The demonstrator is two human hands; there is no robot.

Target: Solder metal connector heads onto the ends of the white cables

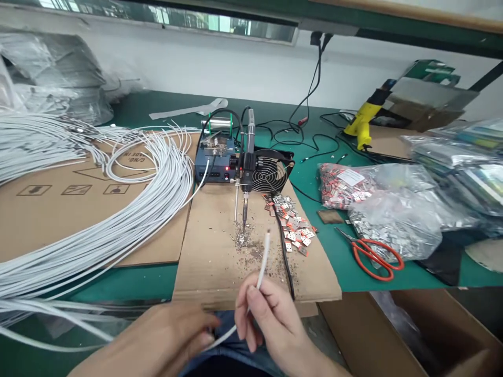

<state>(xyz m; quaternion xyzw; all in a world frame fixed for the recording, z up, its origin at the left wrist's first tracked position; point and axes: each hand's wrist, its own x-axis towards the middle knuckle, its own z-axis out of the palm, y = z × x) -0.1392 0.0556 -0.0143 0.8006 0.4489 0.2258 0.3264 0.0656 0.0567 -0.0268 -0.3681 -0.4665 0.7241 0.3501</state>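
My right hand (271,309) pinches a white cable (264,259) between thumb and fingers near its end. That end points up and shows a small dark or copper-coloured tip. Below, the cable runs down to my left hand (168,327), whose slightly blurred fingers are closed around it. Beyond the cable tip, a soldering iron (247,173) stands upright in a holder, its tip pointing down over solder crumbs (242,239) on the cardboard (212,262). To the right of the tip lies a pile of small metal connectors with orange parts (296,230).
A thick bundle of white cables (129,225) spreads on the left. Behind the cardboard stand a blue soldering station (214,159), a solder spool (220,124) and a fan (271,173). Orange-handled scissors (377,259), bagged metal parts (393,225) and a yellow heat gun (363,120) lie right.
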